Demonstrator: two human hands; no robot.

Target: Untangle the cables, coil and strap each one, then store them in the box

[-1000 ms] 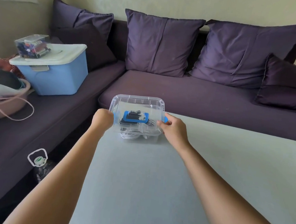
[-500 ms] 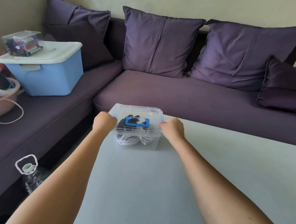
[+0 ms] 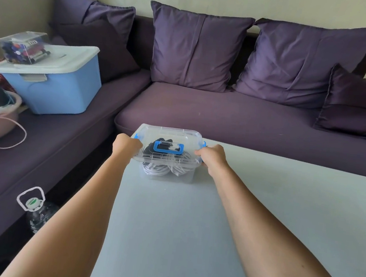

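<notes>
Lidded clear box (image 3: 169,134) (blue handle (image 3: 169,147)) holds coiled wht/blk cables (image 3: 155,169).

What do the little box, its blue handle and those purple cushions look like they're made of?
Box: clear, glossy hard plastic, it seems; the cables show through its walls and the lid catches highlights.
Handle: opaque blue plastic, smooth, probably moulded.
Cushions: woven fabric with a slight sheen, perhaps satin-like; they crease softly and show stitched seams.
</notes>
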